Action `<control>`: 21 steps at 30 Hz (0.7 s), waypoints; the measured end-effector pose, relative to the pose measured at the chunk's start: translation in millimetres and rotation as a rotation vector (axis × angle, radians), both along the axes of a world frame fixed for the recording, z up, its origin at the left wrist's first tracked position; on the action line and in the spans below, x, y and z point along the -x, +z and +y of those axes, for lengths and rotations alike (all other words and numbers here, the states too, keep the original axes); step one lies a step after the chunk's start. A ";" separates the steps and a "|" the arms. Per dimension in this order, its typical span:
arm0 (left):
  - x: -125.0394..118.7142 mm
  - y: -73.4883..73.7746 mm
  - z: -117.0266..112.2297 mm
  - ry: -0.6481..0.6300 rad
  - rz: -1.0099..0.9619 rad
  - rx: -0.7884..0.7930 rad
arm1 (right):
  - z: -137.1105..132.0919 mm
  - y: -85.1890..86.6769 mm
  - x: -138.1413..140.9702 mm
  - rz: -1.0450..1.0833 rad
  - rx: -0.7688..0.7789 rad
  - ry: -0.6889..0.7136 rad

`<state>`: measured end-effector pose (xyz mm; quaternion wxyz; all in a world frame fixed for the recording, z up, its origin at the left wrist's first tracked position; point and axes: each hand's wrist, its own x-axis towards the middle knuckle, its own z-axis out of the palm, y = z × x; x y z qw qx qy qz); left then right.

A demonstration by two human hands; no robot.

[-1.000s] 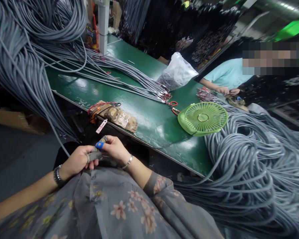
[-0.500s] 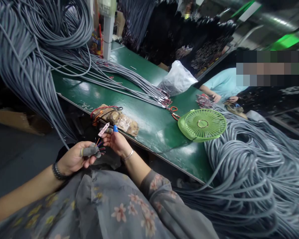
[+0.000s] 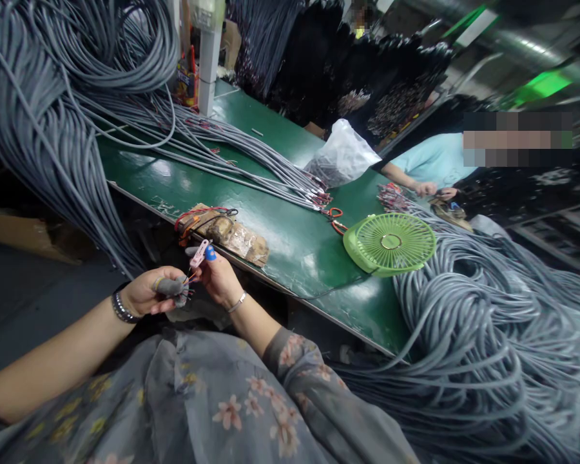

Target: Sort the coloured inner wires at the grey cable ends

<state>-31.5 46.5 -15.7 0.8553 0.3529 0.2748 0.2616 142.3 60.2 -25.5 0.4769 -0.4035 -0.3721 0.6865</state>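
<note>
My left hand (image 3: 144,291), with grey covers on its fingers, is closed on the end of a grey cable. Short coloured wires (image 3: 189,283) fan out from its fingertips. My right hand (image 3: 220,281) wears a blue cover on the thumb and pinches a small, flat, pale pink tool (image 3: 200,254) with a hole at its end. The tool's lower end and the right fingertips are close against the wires; exact contact is too small to make out. Both hands are below the near edge of the green table (image 3: 290,251).
A taped cardboard bundle (image 3: 241,238) lies at the table edge. Beyond it are grey cables (image 3: 265,167), red-orange-handled scissors (image 3: 336,216), a plastic bag (image 3: 345,151) and a green fan (image 3: 391,241). Coiled cables (image 3: 473,309) fill the right side. A co-worker (image 3: 430,158) works across the table.
My right hand has moved slightly left and down, bringing the pink tool to the wires in my left hand. The co-worker's hands have shifted closer together.
</note>
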 end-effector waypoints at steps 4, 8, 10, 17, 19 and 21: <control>-0.8 -2.0 4.4 -0.009 -0.037 -0.008 | 0.6 3.8 1.0 -0.111 -0.023 -0.164; -2.8 -5.4 7.0 0.003 -0.056 -0.019 | 3.0 8.0 4.2 0.039 0.097 -0.065; -4.1 -7.5 7.5 0.002 -0.067 -0.016 | 4.8 9.2 6.0 0.149 0.174 -0.007; -9.5 -10.4 7.9 -0.011 -0.079 0.007 | 8.7 4.2 9.3 0.235 0.244 -0.065; -10.4 -10.2 7.8 -0.002 -0.097 0.013 | 9.0 3.8 9.9 0.233 0.245 -0.065; -10.6 -9.9 7.6 0.006 -0.112 0.015 | 9.0 4.5 10.5 0.230 0.239 -0.056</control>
